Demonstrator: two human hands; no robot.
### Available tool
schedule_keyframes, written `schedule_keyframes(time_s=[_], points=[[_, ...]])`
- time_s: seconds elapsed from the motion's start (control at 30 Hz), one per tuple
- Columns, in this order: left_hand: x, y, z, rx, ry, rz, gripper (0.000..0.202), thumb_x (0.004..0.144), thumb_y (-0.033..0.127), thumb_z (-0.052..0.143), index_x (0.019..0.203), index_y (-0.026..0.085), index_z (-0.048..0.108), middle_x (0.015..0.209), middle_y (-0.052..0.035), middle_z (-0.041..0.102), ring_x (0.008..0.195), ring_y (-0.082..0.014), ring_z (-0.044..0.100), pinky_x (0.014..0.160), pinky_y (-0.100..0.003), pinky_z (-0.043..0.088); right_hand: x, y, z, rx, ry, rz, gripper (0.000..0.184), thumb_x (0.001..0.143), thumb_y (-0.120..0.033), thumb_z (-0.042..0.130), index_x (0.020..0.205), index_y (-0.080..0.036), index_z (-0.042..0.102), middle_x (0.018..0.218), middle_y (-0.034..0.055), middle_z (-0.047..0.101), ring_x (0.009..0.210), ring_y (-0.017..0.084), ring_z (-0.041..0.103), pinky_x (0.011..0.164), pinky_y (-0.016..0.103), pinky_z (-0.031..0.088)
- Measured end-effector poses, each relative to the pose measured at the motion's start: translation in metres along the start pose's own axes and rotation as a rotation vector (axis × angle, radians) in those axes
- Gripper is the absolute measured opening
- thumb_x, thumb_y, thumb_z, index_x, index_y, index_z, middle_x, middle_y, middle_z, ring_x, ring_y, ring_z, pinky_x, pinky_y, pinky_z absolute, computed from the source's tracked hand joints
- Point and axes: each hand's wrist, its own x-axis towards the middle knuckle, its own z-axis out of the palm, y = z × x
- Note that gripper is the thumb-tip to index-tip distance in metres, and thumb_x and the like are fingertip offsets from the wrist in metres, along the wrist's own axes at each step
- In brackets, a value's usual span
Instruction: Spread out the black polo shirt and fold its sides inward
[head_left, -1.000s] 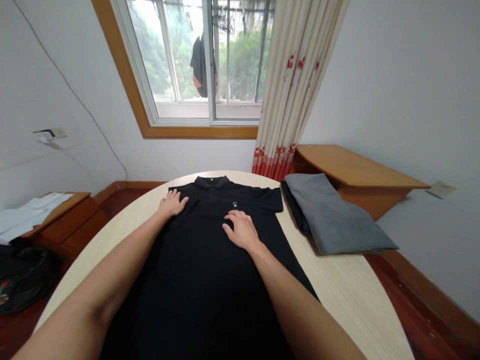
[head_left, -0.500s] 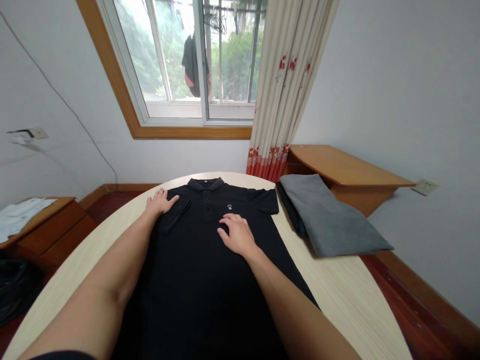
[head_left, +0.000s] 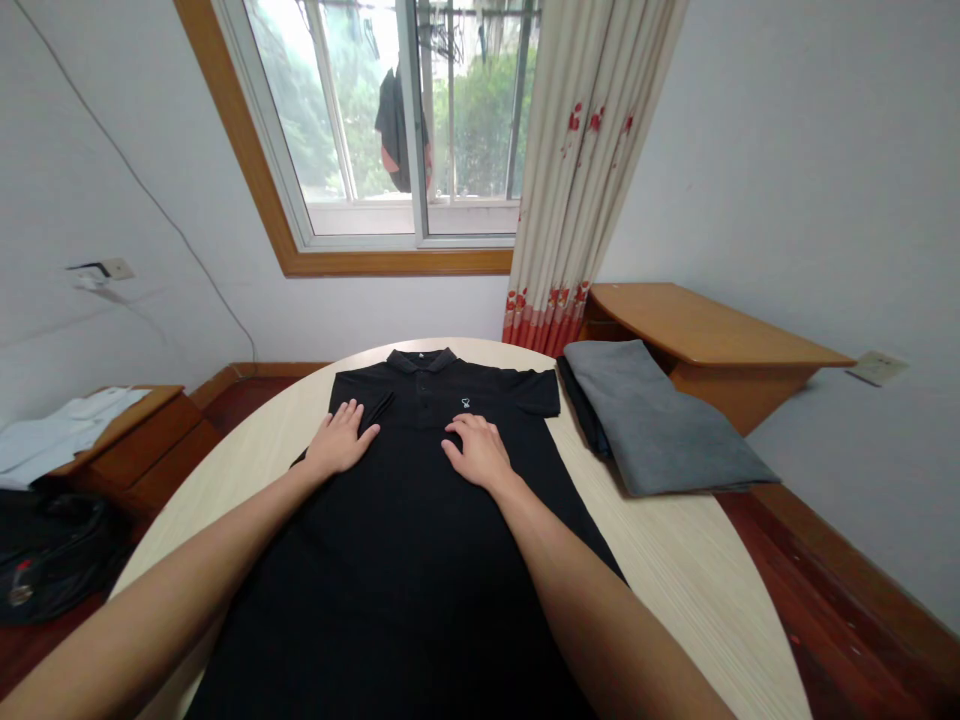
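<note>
A black polo shirt (head_left: pixel 420 540) lies spread out front side up, its collar at the far end and a small white logo on the chest. The sleeve on the left is folded inward over the chest; the one on the right points outward. My left hand (head_left: pixel 341 438) rests flat on the folded sleeve, fingers spread. On the chest, just below the logo, lies my right hand (head_left: pixel 478 452), its fingers slightly curved and apart. Neither hand grips the cloth. The shirt's near end runs out of view at the bottom.
The shirt lies on a round pale wooden table (head_left: pixel 697 600). Folded grey cloth (head_left: pixel 667 430) sits at the table's right edge, over darker cloth. Behind it stands a brown wooden desk (head_left: pixel 720 325). A low cabinet (head_left: pixel 142 440) and a black bag (head_left: pixel 60 560) are on the left.
My left hand has moved from the shirt's left shoulder edge inward and nearer, onto the folded sleeve. My right hand stays on the chest. The view has shifted slightly left.
</note>
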Motion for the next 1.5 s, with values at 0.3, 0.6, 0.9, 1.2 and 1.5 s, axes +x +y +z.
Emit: schedule_keyframes(time_s=[0.3,0.6,0.9,1.2,1.5], points=[[0.021,0.037,-0.018,-0.079,-0.024,-0.165,0.078,0.098,0.059,0.019,0.155,0.008,0.031,0.163,-0.0151,0.021,0.15,-0.0332,0.018,0.118,-0.057,0.021,0.0,0.001,0.0,-0.012,-0.003,-0.004,0.026,0.092,-0.033,0.059,0.114,-0.02,0.067,0.126,0.0088,0.061,0.12,0.024,0.051,0.102,0.042,0.038],[0.007,0.035,-0.01,-0.164,0.054,-0.143,0.07,0.099,0.054,0.023,0.151,0.012,0.04,0.161,-0.0102,0.03,0.149,-0.0295,0.024,0.12,-0.05,0.022,-0.001,0.002,-0.001,0.018,-0.019,0.012,0.026,0.092,-0.032,0.059,0.113,-0.021,0.067,0.131,0.0079,0.06,0.124,0.023,0.05,0.104,0.043,0.037],[0.007,0.033,-0.011,-0.219,0.039,-0.132,0.068,0.098,0.055,0.027,0.151,0.014,0.041,0.162,-0.0089,0.029,0.15,-0.0292,0.022,0.121,-0.05,0.02,-0.001,0.003,-0.002,0.01,-0.024,0.018,0.025,0.091,-0.033,0.059,0.113,-0.022,0.067,0.133,0.0069,0.06,0.126,0.022,0.051,0.104,0.042,0.039],[0.0,0.028,-0.006,-0.198,0.086,-0.135,0.068,0.097,0.056,0.028,0.15,0.016,0.043,0.16,-0.0098,0.032,0.149,-0.031,0.025,0.12,-0.052,0.021,0.002,0.01,0.005,-0.076,0.073,0.162,0.03,0.091,-0.034,0.057,0.115,-0.02,0.066,0.134,0.0093,0.059,0.125,0.025,0.052,0.108,0.044,0.038],[0.005,0.028,-0.008,-0.201,0.021,-0.144,0.075,0.095,0.063,0.023,0.154,0.018,0.035,0.163,-0.0083,0.023,0.15,-0.0335,0.018,0.119,-0.059,0.018,0.003,0.026,-0.011,-0.127,0.082,0.329,0.045,0.09,-0.042,0.056,0.126,-0.016,0.061,0.14,0.0137,0.052,0.13,0.029,0.048,0.109,0.046,0.039]])
